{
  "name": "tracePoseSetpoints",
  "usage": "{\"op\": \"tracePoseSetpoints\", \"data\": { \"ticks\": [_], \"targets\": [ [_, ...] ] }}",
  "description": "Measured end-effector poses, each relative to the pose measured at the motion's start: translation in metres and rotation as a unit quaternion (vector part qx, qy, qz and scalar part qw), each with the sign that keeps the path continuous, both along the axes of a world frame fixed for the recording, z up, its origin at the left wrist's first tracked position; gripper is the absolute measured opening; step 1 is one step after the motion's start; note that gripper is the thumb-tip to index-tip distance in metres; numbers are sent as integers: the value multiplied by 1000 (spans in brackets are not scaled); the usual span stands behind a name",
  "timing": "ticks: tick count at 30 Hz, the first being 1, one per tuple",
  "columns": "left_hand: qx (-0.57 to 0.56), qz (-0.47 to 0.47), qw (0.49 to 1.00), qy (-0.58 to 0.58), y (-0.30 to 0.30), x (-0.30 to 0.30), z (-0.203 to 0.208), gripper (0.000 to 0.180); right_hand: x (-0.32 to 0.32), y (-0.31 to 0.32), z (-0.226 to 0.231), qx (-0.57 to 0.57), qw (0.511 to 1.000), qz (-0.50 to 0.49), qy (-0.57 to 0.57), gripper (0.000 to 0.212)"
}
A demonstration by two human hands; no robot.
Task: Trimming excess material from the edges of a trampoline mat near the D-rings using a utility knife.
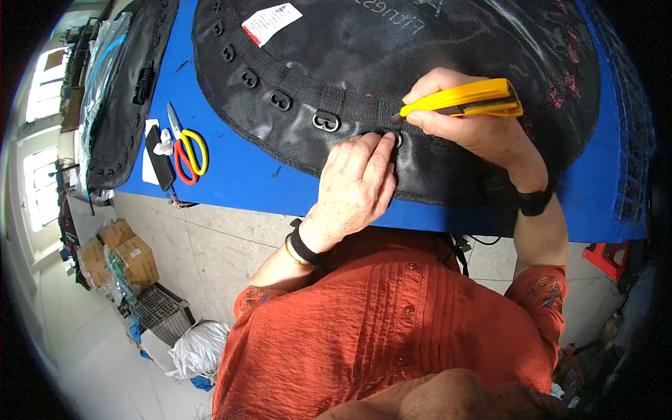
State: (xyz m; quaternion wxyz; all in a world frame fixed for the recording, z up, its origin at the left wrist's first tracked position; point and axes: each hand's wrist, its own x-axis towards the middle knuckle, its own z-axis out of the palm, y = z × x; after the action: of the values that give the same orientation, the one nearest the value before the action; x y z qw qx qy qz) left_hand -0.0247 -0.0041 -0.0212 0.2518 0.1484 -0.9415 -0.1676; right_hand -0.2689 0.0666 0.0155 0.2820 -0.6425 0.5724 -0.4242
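At far left, a second black mesh panel (124,140), with a black buckle (144,84) at its edge, lies on the blue worktop (238,178). Below it, cardboard boxes (136,259) stand stacked near a wire crate (159,315), with a white bag (199,348) just beside the crate. On the worktop, a dark flat object (161,166) lies next to scissors (180,134) with one red and one yellow handle; the scissors are untouched and their blades point away from the person. The main black mesh panel (406,59) lies flat across the middle and right of the worktop, directly under both hands. A white and red label (271,24) sits on it at upper left, and a row of black plastic hooks (281,101) follows its curved border, alongside a strap band (350,101). The left hand (355,183), with a black wristband (304,245) and a yellow bangle (294,253), rests palm down on the near border; its fingers lie together, the tips at a partly hidden hook (399,138), and whether they grip it cannot be told. The right hand (472,133) has its fingers clamped on a yellow-handled tool (484,89), held at a slant, tip at the band; contact there cannot be confirmed. At far right, a red stool (605,261) stands beyond the worktop's near edge.
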Motion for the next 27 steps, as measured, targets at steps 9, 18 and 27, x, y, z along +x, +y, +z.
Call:
{"op": "tracePoseSetpoints", "data": {
  "ticks": [9, 18, 27],
  "targets": [
    [-18, -13, 1000, -5, -1, 0, -1, 58, 9, -5, -8, -18, 999, -2, -42, 17],
    [-22, -14, 1000, -6, -1, 1, -3, 59, 10, -6, -12, -25, 998, -2, -65, 17],
    [-22, -12, 1000, -12, -1, 2, -3, 60, 13, -6, -15, -8, 997, -3, -79, 18]
  ]
}}
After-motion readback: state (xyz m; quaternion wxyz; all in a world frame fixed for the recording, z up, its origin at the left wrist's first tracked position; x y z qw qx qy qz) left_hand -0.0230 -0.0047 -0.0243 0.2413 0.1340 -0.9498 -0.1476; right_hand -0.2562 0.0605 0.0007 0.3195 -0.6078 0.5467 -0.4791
